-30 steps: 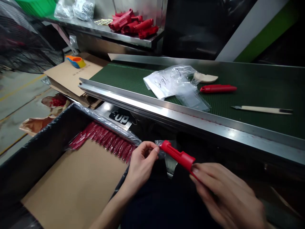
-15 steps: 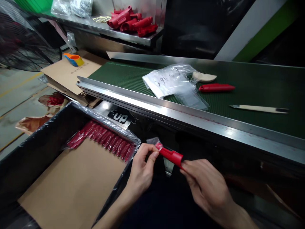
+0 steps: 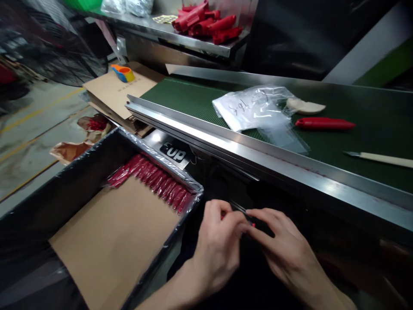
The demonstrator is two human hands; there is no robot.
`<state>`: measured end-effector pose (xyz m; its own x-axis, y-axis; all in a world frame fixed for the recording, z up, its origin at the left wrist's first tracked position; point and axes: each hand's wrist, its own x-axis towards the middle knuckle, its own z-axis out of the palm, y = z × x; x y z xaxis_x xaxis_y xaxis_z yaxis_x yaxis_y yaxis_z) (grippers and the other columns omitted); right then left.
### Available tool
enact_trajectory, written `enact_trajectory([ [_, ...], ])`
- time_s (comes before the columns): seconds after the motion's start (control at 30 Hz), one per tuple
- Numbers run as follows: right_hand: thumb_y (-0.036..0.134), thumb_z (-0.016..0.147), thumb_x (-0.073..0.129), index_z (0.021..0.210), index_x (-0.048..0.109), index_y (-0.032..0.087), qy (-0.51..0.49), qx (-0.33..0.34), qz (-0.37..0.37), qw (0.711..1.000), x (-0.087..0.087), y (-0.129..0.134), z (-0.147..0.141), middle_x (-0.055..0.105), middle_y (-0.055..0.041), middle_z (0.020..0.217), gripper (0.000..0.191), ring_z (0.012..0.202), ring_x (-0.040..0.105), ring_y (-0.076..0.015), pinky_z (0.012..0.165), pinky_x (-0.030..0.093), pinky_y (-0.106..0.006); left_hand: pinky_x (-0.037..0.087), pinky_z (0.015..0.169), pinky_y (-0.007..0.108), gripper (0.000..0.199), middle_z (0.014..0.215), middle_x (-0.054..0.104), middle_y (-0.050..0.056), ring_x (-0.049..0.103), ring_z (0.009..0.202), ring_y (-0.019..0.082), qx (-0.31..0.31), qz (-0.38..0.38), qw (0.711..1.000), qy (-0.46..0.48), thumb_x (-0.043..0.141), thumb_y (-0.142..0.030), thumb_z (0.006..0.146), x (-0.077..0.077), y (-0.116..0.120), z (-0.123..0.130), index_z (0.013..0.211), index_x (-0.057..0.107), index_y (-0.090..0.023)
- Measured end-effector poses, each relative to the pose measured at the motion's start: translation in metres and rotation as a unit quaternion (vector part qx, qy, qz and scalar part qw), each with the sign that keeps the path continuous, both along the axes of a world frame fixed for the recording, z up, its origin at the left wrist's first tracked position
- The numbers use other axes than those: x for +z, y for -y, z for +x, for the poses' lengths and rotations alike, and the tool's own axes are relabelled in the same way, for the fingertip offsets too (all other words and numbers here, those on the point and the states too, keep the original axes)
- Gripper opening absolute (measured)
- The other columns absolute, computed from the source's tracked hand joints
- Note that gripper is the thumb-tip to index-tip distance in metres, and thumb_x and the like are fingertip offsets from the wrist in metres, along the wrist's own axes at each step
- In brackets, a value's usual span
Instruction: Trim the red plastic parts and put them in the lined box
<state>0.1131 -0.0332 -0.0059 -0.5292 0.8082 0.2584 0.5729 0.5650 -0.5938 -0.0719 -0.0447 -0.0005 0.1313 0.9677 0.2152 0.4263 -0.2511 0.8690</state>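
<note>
In front of my body both hands are close together on a red plastic part [image 3: 253, 224], most of which is hidden by fingers. My left hand [image 3: 219, 245] curls round it, and a little red shows between the knuckles. Thumb and index finger of my right hand [image 3: 287, 245] close on the end that peeks out, the thumb meeting my left fingers. Whether the clear bag still covers the part is hidden. To the left, a row of bagged red parts [image 3: 155, 178] lies along the far side of a black-lined box [image 3: 87, 165], beside a cardboard sheet [image 3: 119, 241].
The green conveyor [image 3: 187, 97] with its metal rail [image 3: 226, 144] carries clear bags [image 3: 251, 107], a whitish curved piece [image 3: 306, 106], a red part [image 3: 325, 123] and a knife [image 3: 383, 158]. More red parts [image 3: 206, 21] lie on a shelf. A tape roll [image 3: 124, 74] sits on stacked cardboard [image 3: 112, 92].
My left hand has moved right and wrapped round the red part, which is now mostly covered. My right fingers have shifted along its end. The view has swung a little left.
</note>
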Motion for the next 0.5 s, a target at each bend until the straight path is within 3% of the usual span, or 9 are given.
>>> enact_trajectory([
  [0.07,0.006,0.088,0.046,0.124,0.061,0.024,0.030,0.066,-0.018,0.997,0.001,-0.003,0.000,0.061,-0.0105,0.128,0.043,0.114,0.059,-0.0240,0.089,0.056,-0.040,0.048,0.078,0.038,0.017,0.095,0.050,0.010,0.050,0.088,0.021,-0.007,0.044,0.999,-0.014,0.047,-0.007,0.087,0.000,0.006,0.002,0.092,0.060,-0.016],
  [0.13,0.009,0.090,0.046,0.127,0.057,0.023,-0.016,0.090,-0.037,0.995,0.001,-0.003,-0.005,0.064,-0.0098,0.123,0.041,0.108,0.064,-0.0196,0.087,0.058,-0.030,0.049,0.085,0.042,0.013,0.105,0.053,0.012,0.052,0.098,0.024,-0.008,0.083,0.996,-0.017,0.049,-0.011,0.089,-0.001,0.010,-0.002,0.097,0.058,-0.016],
  [0.17,0.011,0.091,0.048,0.127,0.057,0.023,-0.044,0.083,-0.043,0.995,0.000,-0.001,-0.008,0.067,-0.0078,0.118,0.039,0.104,0.066,-0.0171,0.085,0.058,-0.025,0.049,0.091,0.044,0.015,0.115,0.052,0.015,0.052,0.107,0.026,-0.013,0.088,0.996,-0.022,0.054,-0.018,0.090,-0.002,0.011,-0.007,0.105,0.057,-0.016],
  [0.27,0.020,0.090,0.060,0.118,0.062,0.027,-0.096,0.012,-0.078,0.992,-0.002,0.002,-0.016,0.072,-0.0007,0.107,0.029,0.093,0.071,-0.0136,0.083,0.057,-0.015,0.049,0.098,0.043,0.049,0.134,0.049,0.017,0.051,0.121,0.028,-0.079,0.050,0.994,-0.051,0.065,-0.032,0.088,-0.004,0.015,-0.030,0.131,0.045,-0.018],
  [0.37,0.025,0.082,0.072,0.112,0.066,0.029,-0.098,0.028,-0.130,0.986,-0.004,-0.004,-0.021,0.073,0.0001,0.105,0.030,0.088,0.073,-0.0167,0.080,0.059,-0.017,0.053,0.083,0.034,0.044,0.114,0.061,0.011,0.062,0.097,0.021,-0.104,0.025,0.993,-0.056,0.057,-0.017,0.090,-0.008,0.024,-0.053,0.133,0.047,-0.022],
  [0.43,0.023,0.078,0.075,0.107,0.070,0.028,-0.106,0.063,-0.134,0.983,-0.001,-0.012,-0.024,0.074,-0.0009,0.101,0.029,0.084,0.073,-0.0187,0.075,0.061,-0.019,0.052,0.077,0.033,0.038,0.107,0.064,0.008,0.062,0.088,0.019,-0.072,-0.005,0.997,-0.021,0.058,-0.015,0.087,-0.015,0.029,-0.069,0.123,0.059,-0.026],
  [0.5,0.019,0.077,0.075,0.098,0.072,0.027,-0.142,0.028,-0.122,0.982,0.001,-0.021,-0.026,0.074,-0.0015,0.096,0.023,0.080,0.072,-0.0190,0.071,0.060,-0.020,0.051,0.076,0.032,0.027,0.103,0.066,0.007,0.062,0.084,0.018,-0.010,-0.053,0.998,0.030,0.066,-0.021,0.083,-0.028,0.027,-0.091,0.109,0.069,-0.026],
])
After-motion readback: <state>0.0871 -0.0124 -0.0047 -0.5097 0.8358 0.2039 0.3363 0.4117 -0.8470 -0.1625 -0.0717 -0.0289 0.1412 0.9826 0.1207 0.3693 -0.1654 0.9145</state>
